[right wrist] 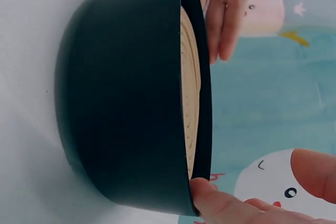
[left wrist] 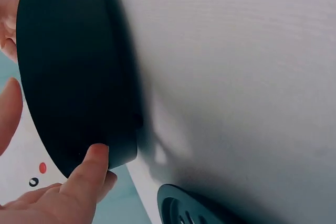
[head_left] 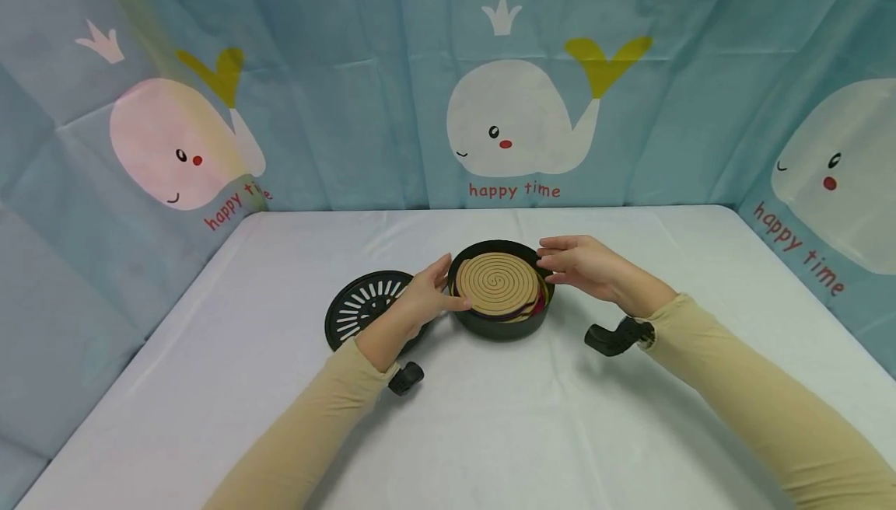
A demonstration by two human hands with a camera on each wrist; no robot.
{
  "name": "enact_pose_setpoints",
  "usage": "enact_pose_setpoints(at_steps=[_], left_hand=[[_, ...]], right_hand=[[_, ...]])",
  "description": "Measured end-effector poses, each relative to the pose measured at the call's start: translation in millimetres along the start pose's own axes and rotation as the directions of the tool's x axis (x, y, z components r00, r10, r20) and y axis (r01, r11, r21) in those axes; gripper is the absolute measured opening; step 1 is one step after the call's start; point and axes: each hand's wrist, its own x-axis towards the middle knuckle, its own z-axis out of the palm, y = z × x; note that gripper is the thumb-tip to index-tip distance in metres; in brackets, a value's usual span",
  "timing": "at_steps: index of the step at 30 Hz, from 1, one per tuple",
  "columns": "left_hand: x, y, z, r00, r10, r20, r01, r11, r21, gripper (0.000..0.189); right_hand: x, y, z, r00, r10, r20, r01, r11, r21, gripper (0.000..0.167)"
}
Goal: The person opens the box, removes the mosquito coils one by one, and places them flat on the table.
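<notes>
A round black tin (head_left: 500, 330) stands on the table, holding a tan spiral coil (head_left: 495, 283), like a mosquito coil. Beneath the coil, dark, yellowish and red edges show at the tin's right side. My left hand (head_left: 423, 298) is at the tin's left side; in the left wrist view a fingertip touches the outer wall (left wrist: 73, 66), while the thumb stands apart. On the far right side, my right hand (head_left: 584, 267) has its fingers extended at the rim. A fingertip touches that rim in the right wrist view, its thumb raised away.
Left of the tin lies a round black slotted lid (head_left: 381, 305), partly hidden by my left forearm. White cloth (head_left: 504, 417) covers the table. Blue curtains with whale prints (head_left: 518, 117) hang behind and at both sides. Dark wrist straps (head_left: 616, 337) sit below the sleeves.
</notes>
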Motion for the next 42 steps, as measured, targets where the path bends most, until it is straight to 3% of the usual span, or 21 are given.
enact_pose_setpoints(at_steps=[11,18,42], left_hand=[[5.4,-5.5,-2.9,0.998,-0.016,0.067,0.01,0.996,0.085,0.103],[5.5,-4.6,-2.7,0.997,-0.028,0.075,0.017,0.99,0.14,0.103],[6.3,-2.1,-2.0,0.997,-0.033,0.064,0.022,0.985,0.169,0.102]], right_hand=[[7.3,4,2,1.0,0.015,0.022,-0.016,1.0,0.015,0.062],[6.9,2,4,0.998,0.031,0.054,-0.033,0.999,0.036,0.061],[2.3,-9,4,0.992,0.048,0.117,-0.052,0.998,0.031,0.063]])
